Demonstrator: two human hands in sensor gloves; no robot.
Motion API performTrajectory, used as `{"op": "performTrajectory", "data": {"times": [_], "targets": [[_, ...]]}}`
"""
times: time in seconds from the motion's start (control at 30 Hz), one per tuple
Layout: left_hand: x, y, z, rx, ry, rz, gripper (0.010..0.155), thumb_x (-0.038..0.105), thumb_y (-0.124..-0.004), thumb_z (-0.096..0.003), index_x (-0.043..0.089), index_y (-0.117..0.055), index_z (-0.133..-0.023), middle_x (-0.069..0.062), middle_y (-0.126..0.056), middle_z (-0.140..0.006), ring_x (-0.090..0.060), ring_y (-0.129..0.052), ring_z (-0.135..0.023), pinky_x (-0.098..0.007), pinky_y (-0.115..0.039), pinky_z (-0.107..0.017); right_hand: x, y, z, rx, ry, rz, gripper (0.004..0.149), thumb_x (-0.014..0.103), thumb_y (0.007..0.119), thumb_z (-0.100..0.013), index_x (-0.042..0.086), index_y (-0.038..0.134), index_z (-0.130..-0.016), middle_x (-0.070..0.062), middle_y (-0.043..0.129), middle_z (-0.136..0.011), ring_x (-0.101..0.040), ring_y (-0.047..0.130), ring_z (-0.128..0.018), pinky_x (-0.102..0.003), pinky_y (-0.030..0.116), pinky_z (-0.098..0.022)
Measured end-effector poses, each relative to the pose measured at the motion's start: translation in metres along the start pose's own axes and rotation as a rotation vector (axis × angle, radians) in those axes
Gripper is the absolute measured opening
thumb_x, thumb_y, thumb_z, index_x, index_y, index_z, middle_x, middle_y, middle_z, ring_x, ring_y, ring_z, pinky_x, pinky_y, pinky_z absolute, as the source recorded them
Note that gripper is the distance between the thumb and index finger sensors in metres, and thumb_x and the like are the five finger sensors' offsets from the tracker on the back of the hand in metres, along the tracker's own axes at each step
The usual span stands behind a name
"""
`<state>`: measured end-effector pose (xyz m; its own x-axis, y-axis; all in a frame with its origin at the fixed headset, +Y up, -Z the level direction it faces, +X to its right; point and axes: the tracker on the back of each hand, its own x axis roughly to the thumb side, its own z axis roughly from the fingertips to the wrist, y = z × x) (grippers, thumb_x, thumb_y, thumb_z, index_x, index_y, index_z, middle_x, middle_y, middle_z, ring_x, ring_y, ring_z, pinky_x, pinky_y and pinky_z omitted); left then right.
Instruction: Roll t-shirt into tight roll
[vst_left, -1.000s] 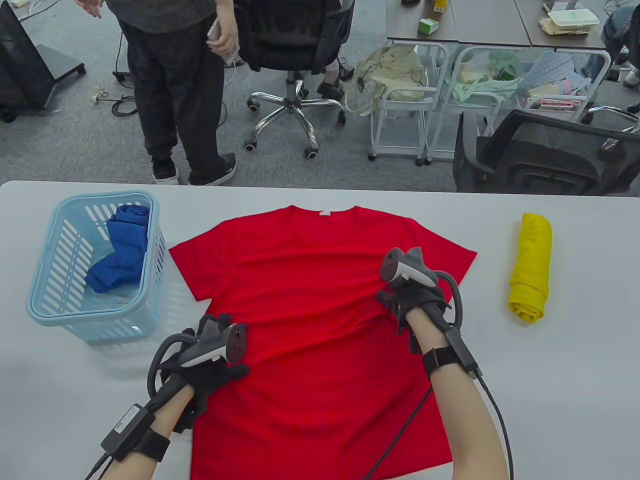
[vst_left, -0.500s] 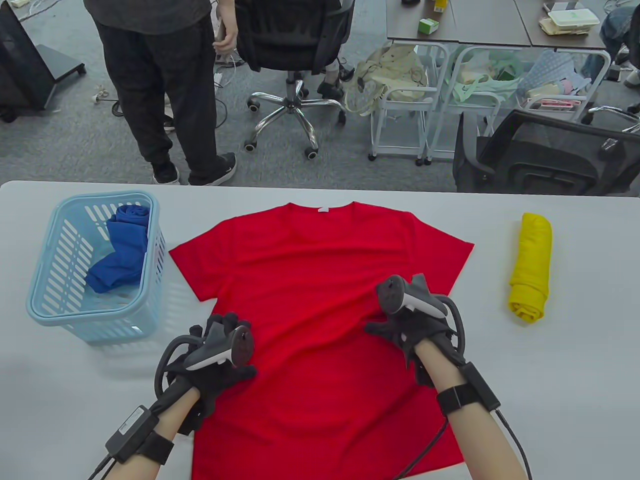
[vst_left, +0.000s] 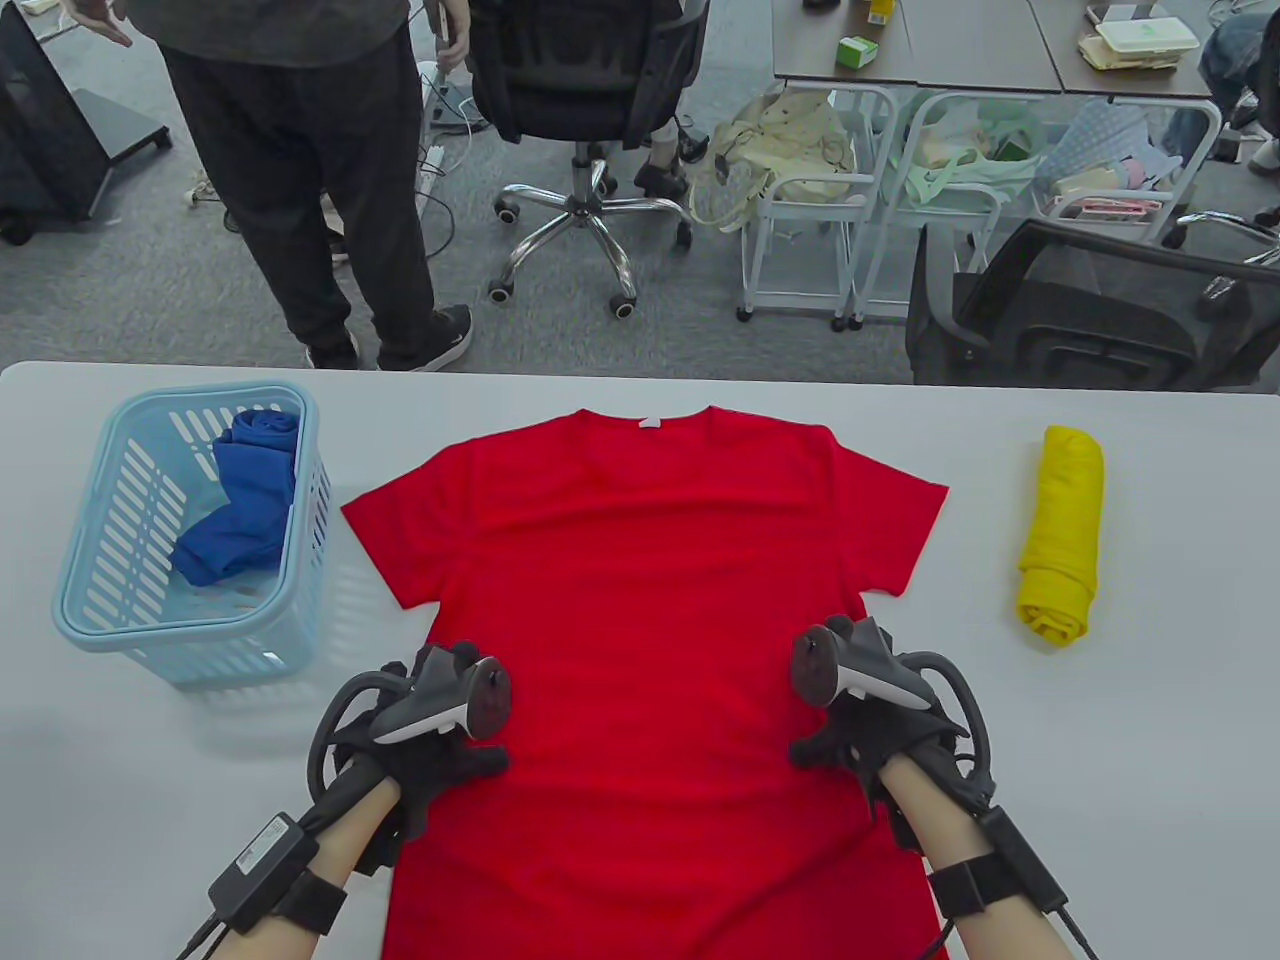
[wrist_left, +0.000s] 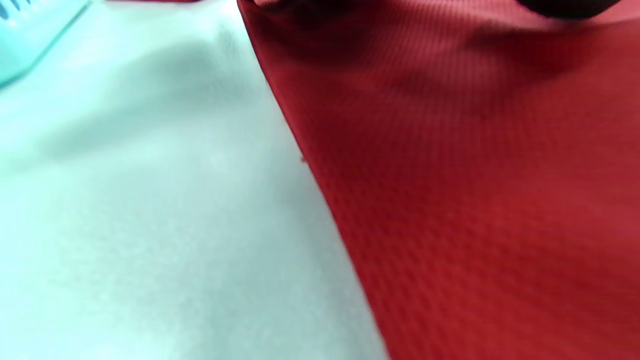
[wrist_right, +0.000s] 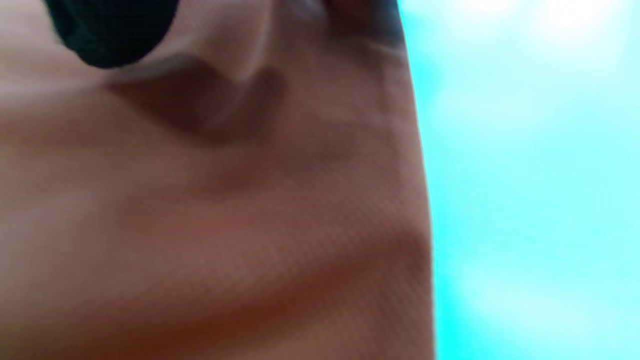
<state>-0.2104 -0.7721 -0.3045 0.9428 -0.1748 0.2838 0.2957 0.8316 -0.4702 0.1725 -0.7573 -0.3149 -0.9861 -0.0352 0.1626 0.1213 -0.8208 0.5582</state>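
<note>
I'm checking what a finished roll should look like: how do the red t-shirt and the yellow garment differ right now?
The red t-shirt lies spread flat, collar at the far end; the yellow garment is already a compact roll. The red t-shirt sits at the table's middle with the left hand and right hand resting on its side edges; the yellow garment lies untouched at the right. The red t-shirt covers far more table. Both lie on the same white table.

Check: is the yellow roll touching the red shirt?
Apart. The table view shows bare table between the yellow roll and the red shirt's right sleeve.
</note>
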Motion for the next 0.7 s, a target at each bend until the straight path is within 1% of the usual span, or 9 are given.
{"op": "performTrajectory", "data": {"times": [0.1,0.17,0.23,0.3,0.4,0.5,0.57,0.63,0.7], "targets": [[0.001,-0.002,-0.003,-0.014,-0.01,0.043,0.091,0.073,-0.045,-0.0406,0.029,-0.005,-0.11,-0.008,-0.005,-0.122,-0.039,-0.02,-0.115,-0.063,-0.036,-0.082,0.003,0.006,-0.003,0.009,-0.025,-0.108,0.095,0.067,0.052,-0.054,0.02,-0.009,-0.11,-0.019,-0.011,-0.113,-0.054,0.002,-0.106,-0.065,0.026,-0.074],[0.003,-0.007,-0.006,-0.031,0.002,0.021,0.091,0.072,-0.044,-0.0407,0.029,-0.003,-0.109,-0.009,-0.003,-0.121,-0.039,-0.018,-0.115,-0.062,-0.036,-0.082,0.006,0.017,-0.009,0.04,0.002,-0.067,0.097,0.064,0.059,-0.054,0.02,-0.008,-0.109,-0.019,-0.012,-0.112,-0.054,0.001,-0.105,-0.065,0.025,-0.074],[0.002,-0.009,-0.006,-0.032,0.018,-0.014,0.091,0.073,-0.04,-0.0393,0.028,-0.004,-0.109,-0.009,-0.004,-0.121,-0.039,-0.019,-0.114,-0.062,-0.036,-0.082,0.002,0.021,-0.007,0.06,0.01,0.019,0.097,0.068,0.052,-0.05,0.018,-0.01,-0.108,-0.019,-0.011,-0.112,-0.054,0.002,-0.105,-0.065,0.027,-0.074],[-0.001,-0.008,-0.006,-0.025,0.028,0.007,0.09,0.072,-0.041,-0.0398,0.028,-0.004,-0.109,-0.009,-0.004,-0.121,-0.039,-0.019,-0.115,-0.062,-0.036,-0.082,-0.002,0.021,-0.001,0.054,-0.002,-0.08,0.104,0.063,0.067,-0.049,0.019,-0.005,-0.109,-0.02,-0.008,-0.113,-0.055,0.005,-0.106,-0.065,0.027,-0.073],[-0.004,-0.007,-0.008,-0.024,0.027,0.03,0.09,0.072,-0.041,-0.0404,0.027,-0.004,-0.11,-0.009,-0.005,-0.121,-0.039,-0.019,-0.115,-0.062,-0.036,-0.082,-0.001,0.017,0.005,0.072,0.002,0.005,0.108,0.062,0.072,-0.047,0.019,-0.004,-0.11,-0.02,-0.008,-0.113,-0.055,0.007,-0.107,-0.065,0.027,-0.074],[-0.001,-0.01,-0.01,-0.05,0.014,0.028,0.089,0.071,-0.04,-0.0406,0.028,-0.005,-0.109,-0.008,-0.005,-0.121,-0.039,-0.02,-0.114,-0.062,-0.037,-0.082,0.004,0.014,0.003,0.051,-0.032,-0.066,0.103,0.065,0.063,-0.05,0.019,-0.008,-0.109,-0.02,-0.012,-0.111,-0.054,0.003,-0.106,-0.065,0.025,-0.074],[-0.001,-0.003,-0.007,-0.017,0.032,0.006,0.087,0.071,-0.043,-0.0421,0.028,-0.012,-0.111,-0.007,-0.013,-0.123,-0.038,-0.027,-0.116,-0.062,-0.039,-0.082,0.008,0.012,-0.003,0.057,-0.048,-0.123,0.096,0.065,0.055,-0.054,0.018,-0.009,-0.109,-0.021,-0.013,-0.111,-0.055,0.002,-0.105,-0.064,0.026,-0.074],[-0.001,0.004,-0.004,0.031,0.059,-0.027,0.084,0.069,-0.044,-0.0432,0.028,-0.022,-0.113,-0.005,-0.028,-0.125,-0.035,-0.035,-0.117,-0.061,-0.041,-0.082,0.012,0.009,-0.006,0.054,-0.052,-0.115,0.094,0.063,0.054,-0.055,0.017,-0.008,-0.109,-0.021,-0.012,-0.111,-0.055,0.002,-0.104,-0.064,0.026,-0.073],[-0.002,0.008,-0.004,0.046,0.076,-0.015,0.085,0.069,-0.043,-0.0435,0.027,-0.019,-0.114,-0.006,-0.029,-0.126,-0.036,-0.035,-0.117,-0.061,-0.042,-0.082,0.015,0.004,-0.008,0.043,-0.059,-0.099,0.094,0.063,0.053,-0.055,0.017,-0.008,-0.109,-0.02,-0.012,-0.111,-0.054,0.001,-0.104,-0.064,0.026,-0.073]]}}
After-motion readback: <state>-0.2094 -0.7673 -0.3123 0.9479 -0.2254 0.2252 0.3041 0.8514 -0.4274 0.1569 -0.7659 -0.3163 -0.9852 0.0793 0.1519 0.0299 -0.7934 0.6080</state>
